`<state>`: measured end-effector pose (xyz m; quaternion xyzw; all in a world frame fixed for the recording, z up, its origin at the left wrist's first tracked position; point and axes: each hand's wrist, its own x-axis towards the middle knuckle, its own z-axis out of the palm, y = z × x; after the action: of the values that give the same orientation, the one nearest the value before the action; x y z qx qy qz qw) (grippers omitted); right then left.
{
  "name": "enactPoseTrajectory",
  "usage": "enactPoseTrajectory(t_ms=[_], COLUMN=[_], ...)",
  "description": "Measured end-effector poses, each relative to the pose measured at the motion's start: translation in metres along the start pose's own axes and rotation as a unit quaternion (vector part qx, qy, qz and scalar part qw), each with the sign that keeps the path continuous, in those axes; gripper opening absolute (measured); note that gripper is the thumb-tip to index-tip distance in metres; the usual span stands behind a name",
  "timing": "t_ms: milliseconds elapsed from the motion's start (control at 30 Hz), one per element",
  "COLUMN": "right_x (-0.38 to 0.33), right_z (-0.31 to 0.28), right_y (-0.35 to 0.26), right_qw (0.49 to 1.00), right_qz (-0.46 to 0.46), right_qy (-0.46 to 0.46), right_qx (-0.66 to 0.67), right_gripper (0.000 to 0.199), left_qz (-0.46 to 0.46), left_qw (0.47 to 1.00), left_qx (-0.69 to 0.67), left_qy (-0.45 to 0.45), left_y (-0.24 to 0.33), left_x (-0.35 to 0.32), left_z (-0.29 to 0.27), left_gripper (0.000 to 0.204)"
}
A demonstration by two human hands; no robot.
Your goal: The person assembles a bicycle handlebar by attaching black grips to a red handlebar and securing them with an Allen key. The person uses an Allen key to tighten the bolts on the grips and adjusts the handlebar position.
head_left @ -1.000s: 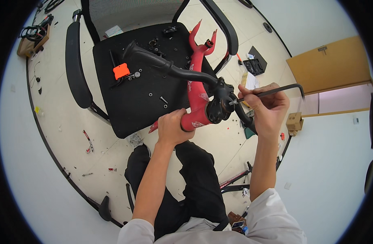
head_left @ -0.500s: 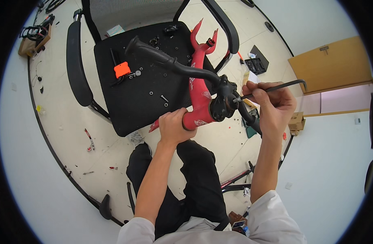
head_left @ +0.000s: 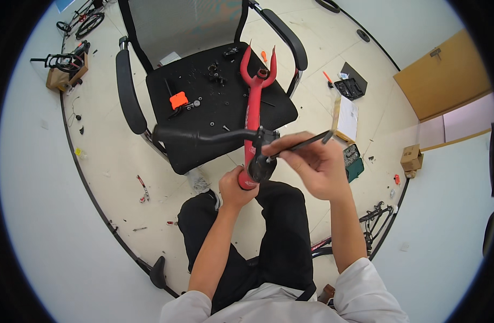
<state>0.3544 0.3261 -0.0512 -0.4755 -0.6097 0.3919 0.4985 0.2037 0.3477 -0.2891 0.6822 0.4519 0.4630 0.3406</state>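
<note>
A red bicycle frame [head_left: 253, 105] lies with its forked end on the black chair seat [head_left: 190, 156] and its tube toward me. My left hand [head_left: 233, 188] is wrapped round the frame near its close end. A black stem [head_left: 262, 168] sits at that end, joined to a black handlebar [head_left: 225, 137] whose grip [head_left: 185, 134] points left over the seat. My right hand [head_left: 314, 169] pinches a dark hex key [head_left: 311, 141]. The key's tip meets the stem's top, and its bent end points out to the right. The handlebar's other side is hidden behind my right hand.
Small bolts, rings and an orange-and-black piece [head_left: 178, 100] lie on the seat. Armrests [head_left: 131, 91] flank it. On the floor at right are a tool case [head_left: 349, 88], a white-topped box [head_left: 346, 119], a green case [head_left: 355, 162] and a dark bicycle frame [head_left: 373, 220].
The frame, stem and handlebar have swung left and nearer to me, with both hands following. The handlebar has turned more level across the view. The hex key stays in my right hand at the stem.
</note>
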Motion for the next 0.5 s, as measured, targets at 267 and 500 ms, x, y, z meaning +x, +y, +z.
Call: enactPoseTrajectory(t_ms=[267, 500], right_x=[-0.021, -0.005], right_z=[0.014, 0.004], right_y=[0.017, 0.041], right_qw=[0.992, 0.971], right_qz=[0.026, 0.065], right_qy=[0.048, 0.174], right_qx=[-0.117, -0.152], right_gripper=[0.015, 0.02], left_qz=[-0.073, -0.029], left_qw=[0.993, 0.998], left_qx=[-0.081, 0.02], left_qy=[-0.042, 0.043], left_y=[-0.026, -0.012], left_x=[-0.014, 0.014], left_z=[0.027, 0.044], left_gripper=[0.038, 0.026])
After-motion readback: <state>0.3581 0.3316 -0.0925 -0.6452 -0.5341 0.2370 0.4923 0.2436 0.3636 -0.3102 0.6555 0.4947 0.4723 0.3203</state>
